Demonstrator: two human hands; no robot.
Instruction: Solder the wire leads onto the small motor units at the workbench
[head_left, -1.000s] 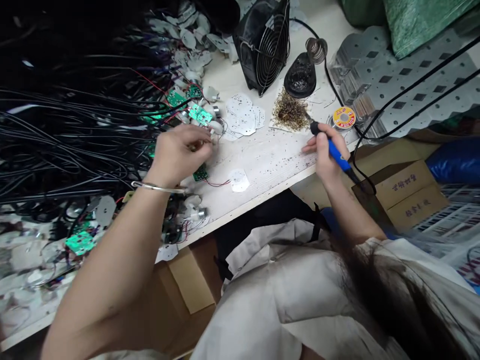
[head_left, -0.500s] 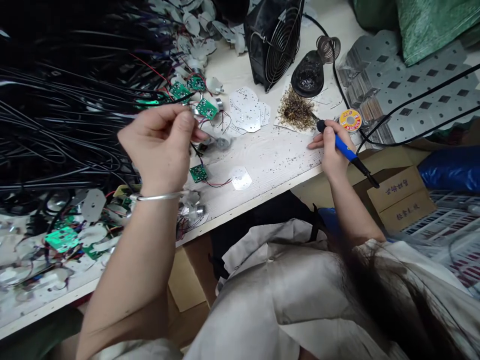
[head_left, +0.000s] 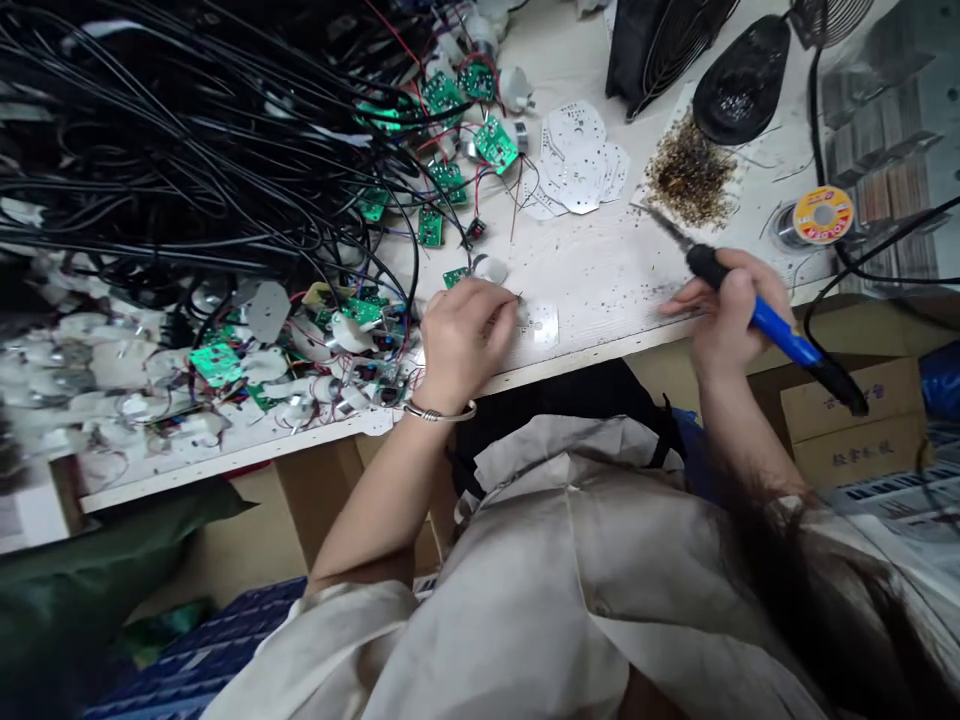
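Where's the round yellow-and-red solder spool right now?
In the head view, the round yellow-and-red solder spool sits toward the right, on the white tabletop, just beyond the right hand.

We are seeing smooth blue plastic, a matt black grip (head_left: 707, 265) and a dull metal shaft (head_left: 667, 228) on the soldering iron (head_left: 784, 330), a polished metal bracelet (head_left: 441, 413) and a matt, creased cloth shirt (head_left: 517, 560). We are also noticing a pale table (head_left: 600, 272) with a wood-like grain, smooth white boards (head_left: 579, 165), rough brown granules (head_left: 691, 175), glossy black plastic-looking cables (head_left: 187, 150) and a matt cardboard box (head_left: 847, 430).
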